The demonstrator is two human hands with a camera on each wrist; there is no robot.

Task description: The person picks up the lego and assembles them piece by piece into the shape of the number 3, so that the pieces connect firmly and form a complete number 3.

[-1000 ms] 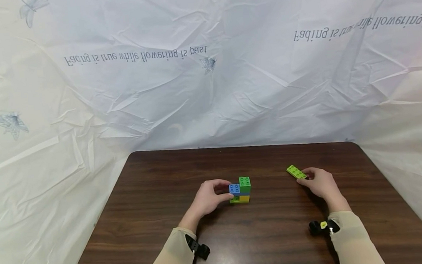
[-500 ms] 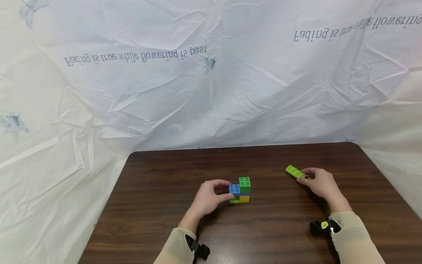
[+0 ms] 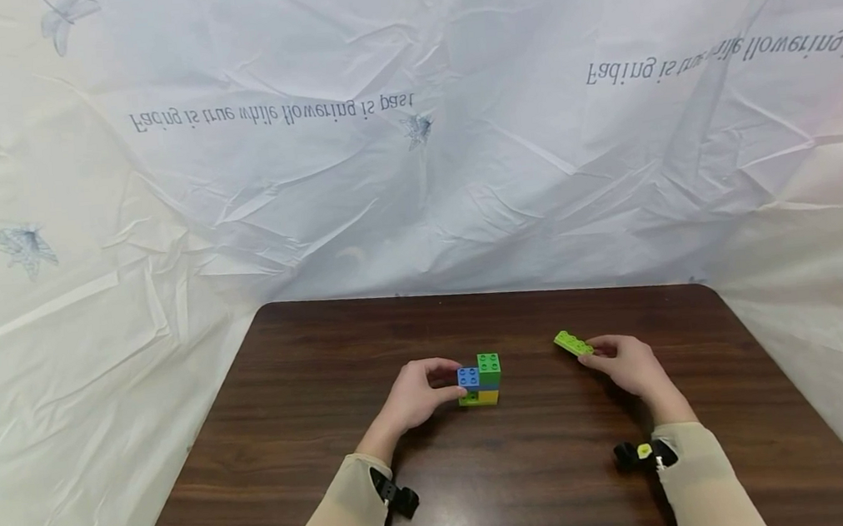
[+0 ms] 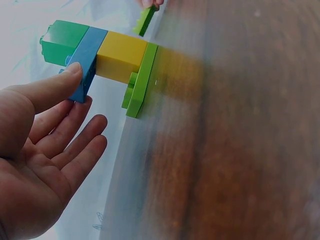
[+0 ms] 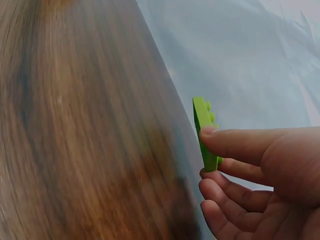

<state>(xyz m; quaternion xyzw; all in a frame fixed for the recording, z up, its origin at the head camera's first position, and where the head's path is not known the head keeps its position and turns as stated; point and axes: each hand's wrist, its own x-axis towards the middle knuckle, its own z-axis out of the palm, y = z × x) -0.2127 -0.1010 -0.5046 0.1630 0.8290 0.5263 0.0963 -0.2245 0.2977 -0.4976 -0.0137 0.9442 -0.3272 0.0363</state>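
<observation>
Near the table's middle stands a small stack of toy building bricks (image 3: 487, 377). In the left wrist view it has a lime green plate (image 4: 142, 82) at the base, a yellow brick (image 4: 120, 56), a blue plate (image 4: 92, 50) and a green brick (image 4: 65, 41) on one end. My left hand (image 3: 419, 393) pinches the blue plate's overhanging end between thumb and fingers. To the right, my right hand (image 3: 629, 364) holds a loose lime green studded plate (image 3: 572, 343) by its near end, thumb on one side. In the right wrist view this plate (image 5: 202, 117) is seen edge-on.
The dark wooden table (image 3: 530, 471) has its far edge just beyond the bricks. A white printed plastic sheet (image 3: 416, 197) hangs behind and around it. Each wrist carries a small black camera, the left camera (image 3: 405, 501) and right camera (image 3: 630, 456).
My right hand has shifted left with the lime green plate, closer to the stack, and the plate is slightly tilted. The left hand and the stack have stayed in place.
</observation>
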